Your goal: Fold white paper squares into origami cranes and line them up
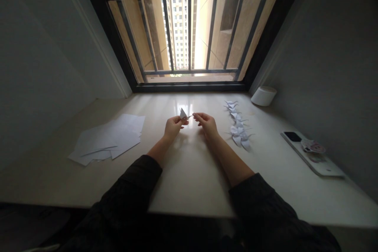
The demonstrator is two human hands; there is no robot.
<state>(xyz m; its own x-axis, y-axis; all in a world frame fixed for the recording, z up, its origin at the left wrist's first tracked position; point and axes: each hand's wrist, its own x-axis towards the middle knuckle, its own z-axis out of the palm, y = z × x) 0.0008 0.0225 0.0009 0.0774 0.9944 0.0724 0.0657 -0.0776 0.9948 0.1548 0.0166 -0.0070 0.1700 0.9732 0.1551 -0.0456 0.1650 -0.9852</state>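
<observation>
A small white folded paper crane (183, 114) is held up just above the pale sill, in front of the window. My left hand (173, 126) is closed on its body, thumb and fingers pinching it from the left. My right hand (207, 124) has its thumb and forefinger pinched together at the crane's thin point on the right side; the exact contact is too small to make out. To the right of my right hand, several finished paper cranes (237, 120) stand in a row, close together, wings and points sticking out.
Left on the sill (186, 181) lies a loose stack of white paper sheets (112, 136). A white roll (264, 96) sits in the back right corner. A phone (313, 155) with a round grip rests at the right. The barred window (189, 39) closes off the back.
</observation>
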